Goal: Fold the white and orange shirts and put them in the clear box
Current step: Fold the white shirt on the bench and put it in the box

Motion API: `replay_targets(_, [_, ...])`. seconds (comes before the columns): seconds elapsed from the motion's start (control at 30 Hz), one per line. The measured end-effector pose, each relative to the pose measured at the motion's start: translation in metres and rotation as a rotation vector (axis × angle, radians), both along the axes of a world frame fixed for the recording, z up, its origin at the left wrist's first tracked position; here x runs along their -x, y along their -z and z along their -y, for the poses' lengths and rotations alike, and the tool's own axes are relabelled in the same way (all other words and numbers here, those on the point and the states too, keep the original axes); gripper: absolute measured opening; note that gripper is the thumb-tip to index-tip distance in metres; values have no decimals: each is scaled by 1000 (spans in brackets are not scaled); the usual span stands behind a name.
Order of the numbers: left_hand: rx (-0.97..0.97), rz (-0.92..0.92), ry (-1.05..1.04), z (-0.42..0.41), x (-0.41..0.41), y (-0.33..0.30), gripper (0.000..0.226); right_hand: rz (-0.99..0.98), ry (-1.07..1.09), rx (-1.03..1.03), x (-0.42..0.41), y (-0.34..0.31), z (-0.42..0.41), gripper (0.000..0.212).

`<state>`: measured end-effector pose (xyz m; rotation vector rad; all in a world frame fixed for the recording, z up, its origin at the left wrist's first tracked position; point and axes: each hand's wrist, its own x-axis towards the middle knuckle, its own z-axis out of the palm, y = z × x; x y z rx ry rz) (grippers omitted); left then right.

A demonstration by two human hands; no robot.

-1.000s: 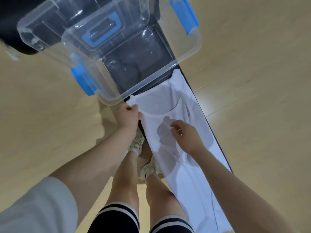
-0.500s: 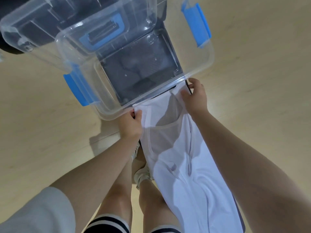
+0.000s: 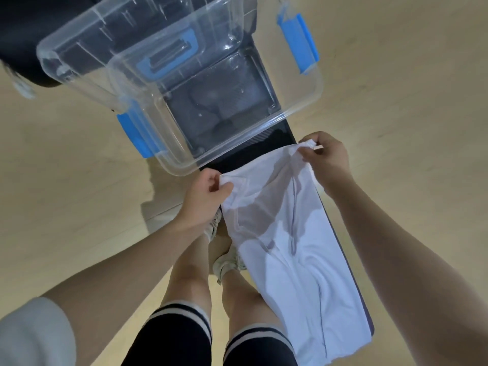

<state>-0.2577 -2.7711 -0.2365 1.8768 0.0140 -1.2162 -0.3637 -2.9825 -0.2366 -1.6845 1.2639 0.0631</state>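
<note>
Head view: your left hand [image 3: 204, 198] pinches the near-left top corner of the white shirt [image 3: 287, 249], thumb and fingers curled on the cloth. Your right hand [image 3: 326, 159] grasps the far-right top corner, fingers bunched over the hem. Between both grips the top edge is raised and stretched just in front of the clear box [image 3: 298, 112].

The shirt lies lengthwise along a narrow dark bench [image 3: 266, 140]; its lower end runs toward the bottom right, where your right forearm crosses the frame beside it. The bench shows only as a dark strip beyond the shirt and a thin edge along its right side; the rest is covered by cloth and box. The box stands open on the far end of the bench with blue latches [image 3: 299, 42] at its sides. A clear lid [image 3: 79, 48] with a blue handle sits behind and to the left of it, partly overlapping it, so where one ends and the other begins is hard to make out. Through the box floor you see only dark bench. No orange shirt shows anywhere.

Against half a second ago, your right hand has pulled back from the box rim and lifted its corner, so the shirt's top edge now sits clear of the box. Your left grip has kept its corner.
</note>
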Motion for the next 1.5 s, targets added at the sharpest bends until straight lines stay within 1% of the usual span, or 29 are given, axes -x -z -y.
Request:
replay_targets(0.07, [42,-43,113,-3,-4,-18,27,-9,-69,18,7,-26,-1,24])
replay_targets(0.1, [44,-30,176,-4,-7,-26,30,-26,-102,41,7,-35,-2,27])
replay_targets(0.13, [52,-1,218,-3,-10,-32,27,-51,-130,79,6,-42,-1,27])
replay_targets(0.2, [62,68,239,1,-19,-44,12,-91,-163,157,-2,-49,1,21])
replay_targets(0.27, [49,131,251,2,-30,-51,5,-87,-125,162,-13,-54,2,18])
replay_targets(0.33, [34,195,289,0,-36,-56,3,-56,-65,132,-24,-57,2,18])
replay_targets(0.47, [11,329,325,-4,-40,-69,10,-26,-17,127,-32,-57,0,18])
replay_targets(0.53, [14,371,335,-5,-38,-74,10,-6,2,121,-26,-59,-3,19])
replay_targets(0.7, [15,380,385,-14,1,-63,7,-72,-133,206,27,-58,-14,17])
replay_targets(0.8, [16,406,419,-26,44,-51,9,-83,-163,219,78,-51,-28,22])
replay_targets(0.87, [19,426,411,-38,80,-43,12,-83,-175,214,115,-42,-40,21])
replay_targets(1.0, [-4,387,347,-67,161,-19,11,-79,-214,269,190,-19,-64,21])
replay_targets(1.07, [-16,385,329,-80,199,-4,7,-88,-217,260,224,-6,-77,22])
replay_targets(1.17, [-62,328,304,-95,250,18,8,-180,-198,160,269,17,-94,27])
replay_targets(1.23, [-87,243,243,-101,275,29,14,-221,-128,22,290,31,-104,26])
replay_targets(1.27, [-89,205,176,-102,283,33,15,-200,-56,-58,295,36,-108,23])
replay_targets(1.3, [-97,176,76,-101,289,36,13,-183,24,-93,297,40,-111,17])
replay_targets(1.37, [-147,167,-154,-97,293,40,7,-134,139,-44,295,49,-113,9])
replay_targets(1.4, [-187,180,-250,-94,293,42,9,-112,195,-23,292,53,-113,11])
replay_targets(1.43, [-224,181,-316,-91,292,44,13,-104,227,-6,289,56,-113,13])
replay_targets(1.5, [-256,127,-412,-84,291,48,20,-139,207,10,283,61,-113,15])
